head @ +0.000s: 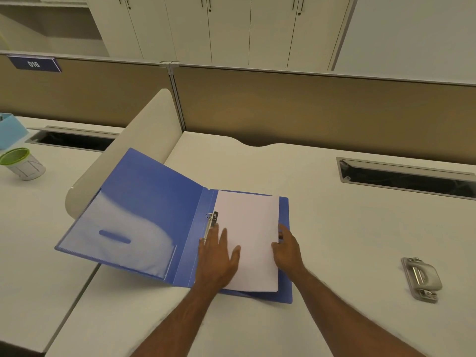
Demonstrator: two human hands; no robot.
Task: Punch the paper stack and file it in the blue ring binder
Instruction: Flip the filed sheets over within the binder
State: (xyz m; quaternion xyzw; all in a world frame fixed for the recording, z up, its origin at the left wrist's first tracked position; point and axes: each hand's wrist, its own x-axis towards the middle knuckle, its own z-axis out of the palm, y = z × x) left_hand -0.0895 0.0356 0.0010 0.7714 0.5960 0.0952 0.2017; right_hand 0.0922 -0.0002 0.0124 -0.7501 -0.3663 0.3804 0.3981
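On the paper (248,240), near the worktop's (334,228) front edge, the left hand (217,256) lay flat and open, fingers spread beside the rings (211,222), gripping nothing. The right hand (287,249) loosely pinched the stack's right edge. The paper lay on the right leaf of the open binder (144,215); whether its holes sat on the rings could not be told. To seat it well, slide the punched edge square to the rings, then press evenly. The punch (421,279) lay well apart, toward the right edge.
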